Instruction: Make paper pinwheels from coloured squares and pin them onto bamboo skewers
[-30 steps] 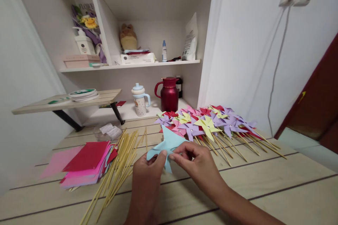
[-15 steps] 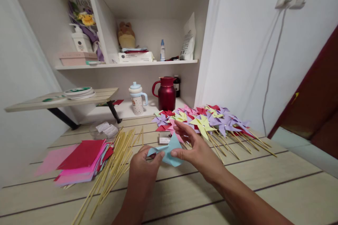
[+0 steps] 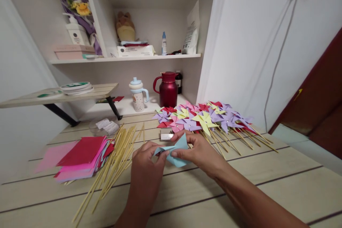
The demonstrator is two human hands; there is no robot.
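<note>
Paper, pale blue (image 3: pixel 175 151), sits pinched between both my hands just above the desk (image 3: pixel 267 178): left hand (image 3: pixel 145 165) fingers closed on its centre, right hand (image 3: pixel 196 151) fingers pressing a folded tip inward. It has no stick yet. Bamboo sticks (image 3: pixel 114 167) and coloured sheets (image 3: pixel 80 156) wait left; many finished pinwheels (image 3: pixel 205 119) lie far right.

Red jug (image 3: pixel 168 90) (shelf (image 3: pixel 128 58) above)

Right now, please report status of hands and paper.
Both hands, left and right, pinch light blue paper above table. Bamboo sticks left. Nothing obstructing.
</note>
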